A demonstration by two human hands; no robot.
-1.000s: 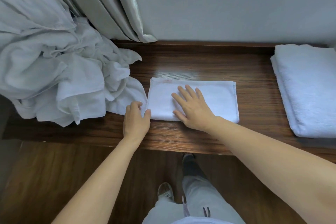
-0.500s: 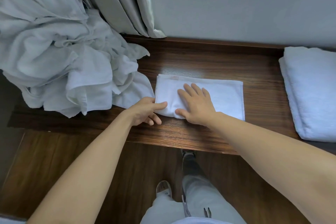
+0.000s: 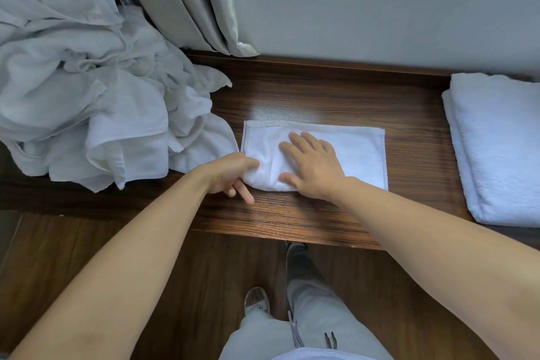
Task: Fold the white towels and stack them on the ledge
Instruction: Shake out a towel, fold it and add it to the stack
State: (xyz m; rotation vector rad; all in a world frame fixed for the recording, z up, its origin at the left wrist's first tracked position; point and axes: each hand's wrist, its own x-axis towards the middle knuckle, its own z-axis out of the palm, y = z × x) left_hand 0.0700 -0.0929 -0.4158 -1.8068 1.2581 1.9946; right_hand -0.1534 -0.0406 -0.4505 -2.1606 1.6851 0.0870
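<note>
A grey curtain [image 3: 187, 0] is hanging in folds down to the back left of the ledge, its hem touching the wood. A pale grey wall [image 3: 365, 9] is running along behind the back edge. Below the front edge, a dark wood-plank floor [image 3: 87, 257] is showing, with the person's light grey trousers [image 3: 315, 327] and a light shoe [image 3: 256, 299] standing on it.

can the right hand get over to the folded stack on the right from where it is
Probably yes: the right hand lies flat on the small towel, and only bare ledge separates it from the folded stack.
</note>
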